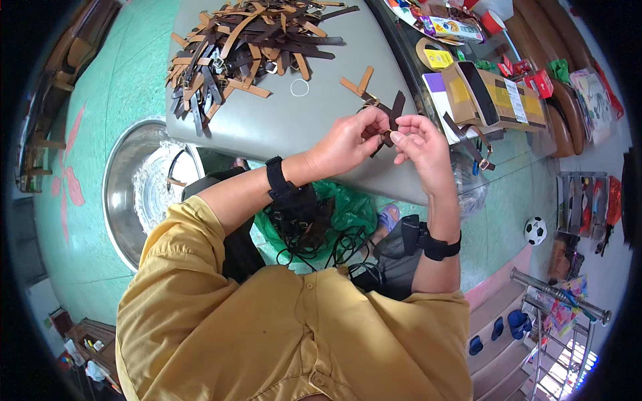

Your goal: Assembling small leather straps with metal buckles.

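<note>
Near the right end of the grey table (pixel 328 134), both my hands meet over a dark brown leather strap (pixel 398 103). My left hand (pixel 353 138) is closed, thumb and fingertips pinching the strap. From the other side my right hand (pixel 421 142) pinches it too, thumb against forefinger; the fingers hide the small part between them. Just beyond the left hand lie a tan strap piece (pixel 361 81) and a dark strap with a metal buckle (pixel 372 102). A big heap of brown and tan straps (pixel 251 50) covers the table's far left, with a thin white ring (pixel 299 87) beside it.
A steel basin (pixel 119 200) stands at the left. Below the table sits a green plastic bag (pixel 361 207) with black straps. To the right are a cardboard box (pixel 511 100), a phone (pixel 478 93), another buckled strap (pixel 476 150) and a tape roll (pixel 424 48). A football (pixel 535 230) lies on the floor.
</note>
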